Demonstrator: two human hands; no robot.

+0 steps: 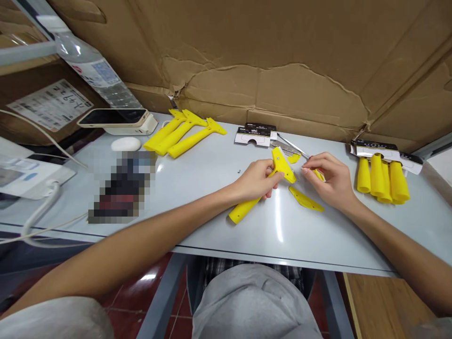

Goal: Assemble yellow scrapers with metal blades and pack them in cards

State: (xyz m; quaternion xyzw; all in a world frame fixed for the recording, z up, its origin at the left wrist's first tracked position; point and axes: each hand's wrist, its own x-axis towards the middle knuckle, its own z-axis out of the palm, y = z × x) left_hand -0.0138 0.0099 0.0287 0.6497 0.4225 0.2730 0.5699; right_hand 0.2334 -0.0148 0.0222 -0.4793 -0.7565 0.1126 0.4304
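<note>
My left hand (pixel 257 179) is closed around the handle of a yellow scraper (pixel 243 210), its wide head (pixel 282 165) pointing up and away from me. Close to that head, on the right, my right hand (pixel 330 181) has thumb and fingertips pinched together; whatever sits between them is too small to make out. A screwdriver (pixel 294 146) with a thin metal shaft reaches back from behind the right fingers, and red and yellow show beneath them. Whether that hand grips it I cannot tell. Below the head lies a loose yellow cover plate (pixel 306 199); another yellow piece (pixel 294 158) rests behind it.
Several yellow scrapers (pixel 190 134) lie at the back left. Black-and-white cards (pixel 256 135) sit at the back, and more cards with yellow handles (pixel 384 179) at right. A tiny screw (pixel 239 171), phone (pixel 113 117), white mouse (pixel 125 144) and bottle (pixel 95 66) are also there.
</note>
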